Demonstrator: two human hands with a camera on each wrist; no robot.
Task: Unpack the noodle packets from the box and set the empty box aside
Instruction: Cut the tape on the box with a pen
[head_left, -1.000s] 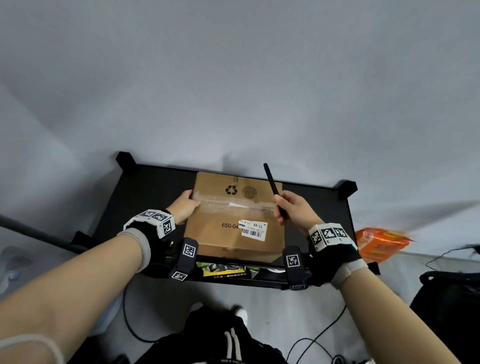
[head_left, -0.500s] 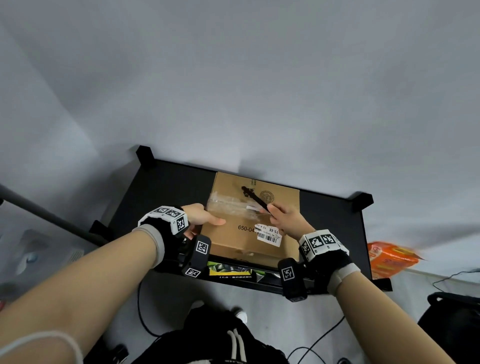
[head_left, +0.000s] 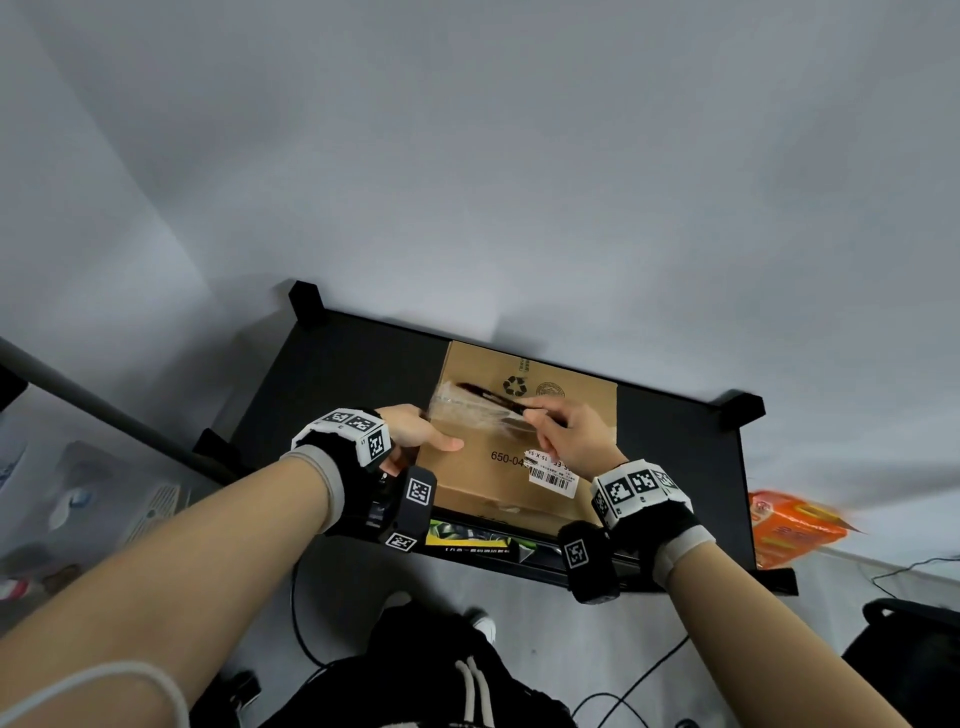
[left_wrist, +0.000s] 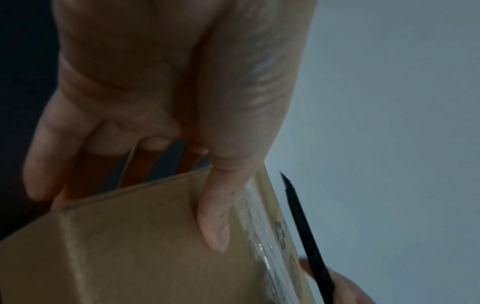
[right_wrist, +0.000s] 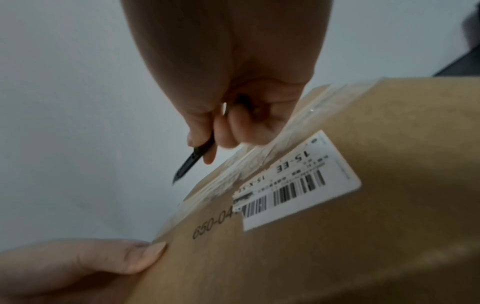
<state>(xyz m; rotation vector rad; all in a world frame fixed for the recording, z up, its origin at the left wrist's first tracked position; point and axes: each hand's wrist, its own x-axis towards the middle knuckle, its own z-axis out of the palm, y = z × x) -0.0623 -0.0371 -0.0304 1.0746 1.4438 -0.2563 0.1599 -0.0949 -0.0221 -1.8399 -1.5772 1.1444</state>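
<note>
Box (head_left: 524, 447) apparently near table's (head_left: 332, 374) back edge

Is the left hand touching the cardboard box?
Touching. In the left wrist view the left hand lays its thumb flat on the cardboard box top, with no gap; the right wrist view shows the same.

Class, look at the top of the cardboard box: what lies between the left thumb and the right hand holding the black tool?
In the head view, the clear tape strip and bare cardboard of the box lie between left hand and right hand.

brown box (head_left: 519, 415), black pen (right_wrist: 193, 159), black table (head_left: 353, 374), orange packet (head_left: 795, 525).
</note>
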